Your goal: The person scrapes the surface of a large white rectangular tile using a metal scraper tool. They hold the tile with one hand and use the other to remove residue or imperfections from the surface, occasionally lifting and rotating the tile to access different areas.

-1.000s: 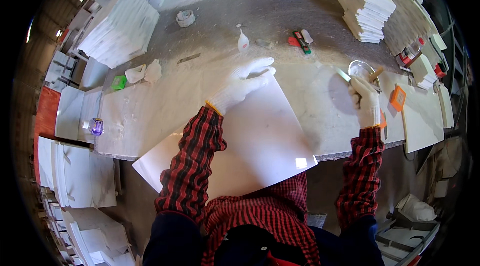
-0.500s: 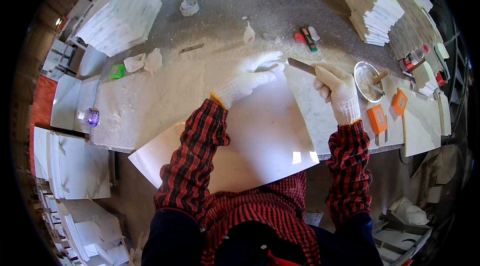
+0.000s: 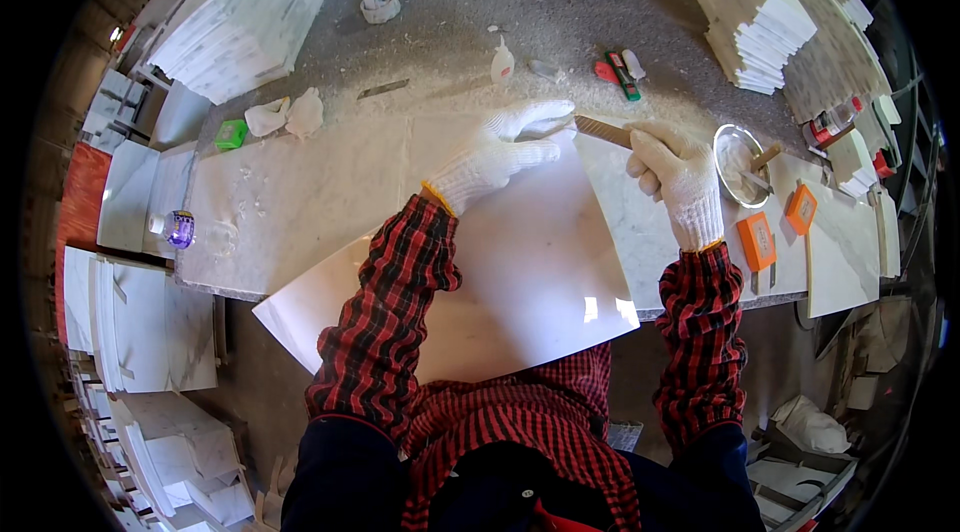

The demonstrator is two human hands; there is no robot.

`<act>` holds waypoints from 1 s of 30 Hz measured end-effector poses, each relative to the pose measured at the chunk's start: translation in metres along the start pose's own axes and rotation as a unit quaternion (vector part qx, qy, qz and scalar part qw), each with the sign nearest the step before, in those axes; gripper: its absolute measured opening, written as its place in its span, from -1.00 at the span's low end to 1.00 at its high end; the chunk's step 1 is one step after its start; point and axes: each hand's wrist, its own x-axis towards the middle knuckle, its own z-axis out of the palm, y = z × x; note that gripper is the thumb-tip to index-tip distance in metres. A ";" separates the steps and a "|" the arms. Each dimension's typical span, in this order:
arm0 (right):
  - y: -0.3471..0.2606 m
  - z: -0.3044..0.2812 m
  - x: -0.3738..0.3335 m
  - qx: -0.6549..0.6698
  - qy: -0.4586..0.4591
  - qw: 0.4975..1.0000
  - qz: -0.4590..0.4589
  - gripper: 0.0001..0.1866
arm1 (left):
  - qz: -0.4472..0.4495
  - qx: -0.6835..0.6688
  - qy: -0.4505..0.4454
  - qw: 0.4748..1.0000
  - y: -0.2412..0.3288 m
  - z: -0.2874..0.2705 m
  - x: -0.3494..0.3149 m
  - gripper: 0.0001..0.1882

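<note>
A large glossy white slab (image 3: pixel 540 262) lies slanted over the near edge of the workbench and reaches toward my lap. My gloved left hand (image 3: pixel 495 152) is closed on its far corner, with the fingers stretched along both sides of the corner. In my gloved right hand (image 3: pixel 675 172) is a flat file (image 3: pixel 603 132) with a ridged, brownish face. Its free end points left and meets or nearly meets the slab's corner beside my left fingertips; exact contact cannot be made out.
Right of my right hand stand a metal bowl (image 3: pixel 740 164) with sticks in it and orange boxes (image 3: pixel 757 240). Stacked marble tiles rise at the far left (image 3: pixel 235 22) and far right (image 3: pixel 760 17). Beyond my hands lie a small white bottle (image 3: pixel 502 62) and a green utility knife (image 3: pixel 622 77).
The file has rolled in my right hand, so its lighter ridged face now shows instead of a dark one. Both hands and the slab stay almost where they were.
</note>
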 end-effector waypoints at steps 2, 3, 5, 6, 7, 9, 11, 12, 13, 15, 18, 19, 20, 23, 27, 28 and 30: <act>0.000 0.000 0.000 -0.004 0.000 1.000 -0.006 -0.68 | -0.002 0.003 0.002 1.000 0.001 0.000 0.000 -0.42; 0.000 0.001 0.000 -0.006 0.001 1.000 -0.009 -0.68 | -0.003 0.008 0.003 1.000 0.002 0.000 -0.001 -0.42; -0.001 0.001 0.000 -0.014 -0.004 1.000 -0.020 -0.68 | 0.003 0.010 0.003 1.000 -0.001 -0.001 0.000 -0.42; -0.002 0.002 0.000 -0.018 -0.007 0.999 -0.027 -0.69 | 0.010 0.008 0.004 1.000 -0.005 -0.002 0.001 -0.42; -0.004 0.003 0.000 -0.018 -0.008 0.999 -0.027 -0.69 | 0.017 0.006 0.005 1.000 -0.007 -0.003 0.001 -0.42; -0.006 0.003 -0.001 -0.019 -0.008 0.999 -0.027 -0.69 | 0.009 0.010 0.010 1.000 -0.005 -0.002 0.001 -0.42; -0.006 0.003 0.000 -0.035 -0.005 0.999 -0.034 -0.70 | 0.000 0.021 0.014 1.000 -0.002 -0.001 0.000 -0.42; -0.007 0.003 0.001 -0.042 -0.003 0.998 -0.038 -0.70 | -0.004 0.029 0.016 0.999 -0.001 -0.001 -0.001 -0.42; -0.007 0.002 0.001 -0.043 -0.004 0.998 -0.043 -0.70 | -0.009 0.037 0.018 0.999 0.001 0.000 -0.001 -0.42; -0.007 0.000 0.001 -0.044 -0.005 0.998 -0.053 -0.70 | -0.015 0.045 0.021 0.999 0.009 0.003 -0.003 -0.41; -0.008 0.000 0.001 -0.039 -0.005 0.998 -0.053 -0.70 | -0.010 0.044 0.025 0.999 0.009 0.004 -0.005 -0.41; -0.008 0.000 0.001 -0.039 -0.007 0.998 -0.053 -0.70 | -0.006 0.042 0.027 0.999 0.009 0.003 -0.005 -0.41; -0.008 0.000 0.001 -0.039 -0.007 0.998 -0.053 -0.70 | -0.008 0.027 0.022 0.999 0.009 0.003 -0.005 -0.41; -0.009 -0.001 0.001 -0.057 -0.003 0.997 -0.058 -0.70 | -0.008 -0.005 0.002 1.000 0.009 0.001 -0.006 -0.42; -0.012 -0.001 -0.002 -0.073 0.003 0.996 -0.059 -0.70 | 0.004 -0.007 -0.028 1.000 0.003 -0.005 -0.003 -0.43; -0.013 -0.001 -0.003 -0.078 0.008 0.995 -0.059 -0.70 | 0.005 -0.007 -0.034 0.999 0.002 -0.005 -0.002 -0.43; -0.017 0.001 -0.005 -0.088 0.011 0.994 -0.059 -0.70 | 0.026 -0.003 -0.035 0.999 -0.001 -0.006 -0.004 -0.43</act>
